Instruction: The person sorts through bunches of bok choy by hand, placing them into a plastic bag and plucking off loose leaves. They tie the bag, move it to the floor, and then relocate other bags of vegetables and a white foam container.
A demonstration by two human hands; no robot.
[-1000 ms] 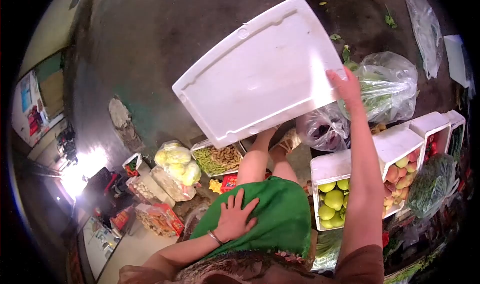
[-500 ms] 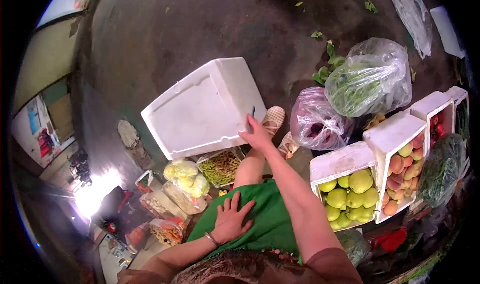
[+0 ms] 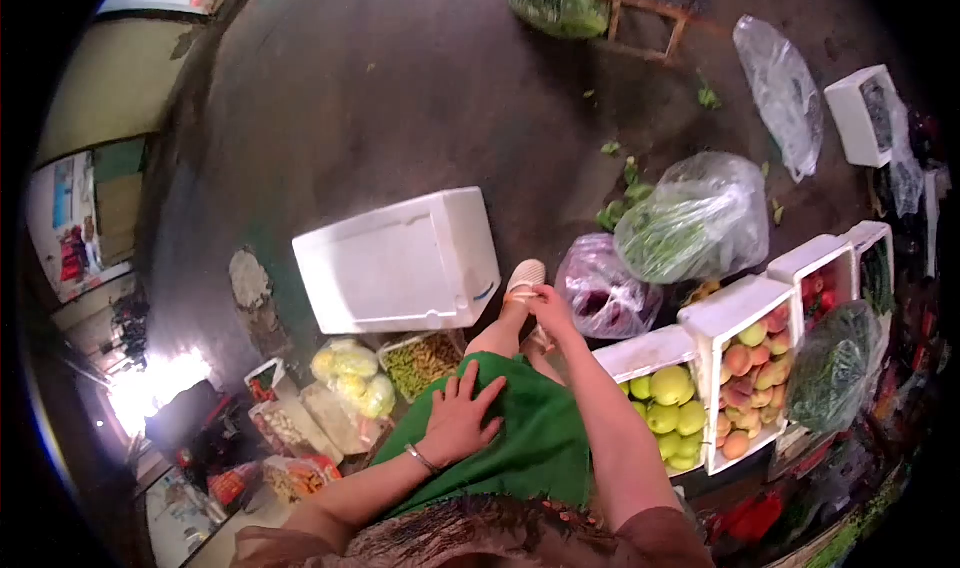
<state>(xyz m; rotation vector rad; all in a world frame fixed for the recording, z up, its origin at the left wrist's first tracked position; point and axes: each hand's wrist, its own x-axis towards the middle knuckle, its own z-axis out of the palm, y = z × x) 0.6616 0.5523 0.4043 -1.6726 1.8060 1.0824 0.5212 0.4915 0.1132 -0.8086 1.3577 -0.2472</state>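
Note:
My left hand lies flat with spread fingers on the green cloth over my lap; a bracelet circles its wrist. My right hand hangs low in front of my foot in a pale shoe, its fingers loosely bent, with nothing visible in them. Just left of that hand, and apart from it, a large white foam box rests on the floor, with a small blue mark near its corner. To the right of the hand sits a clear bag of purplish produce.
At right stand foam boxes of green fruit and peaches, beside a large bag of leafy greens. Bagged yellowish vegetables and a box of beans lie at left. Another bag of greens is farther off.
My right hand has let go of the foam box and moved right, off its edge. The box now stands lower in view and less tilted. My left hand stays on the green cloth.

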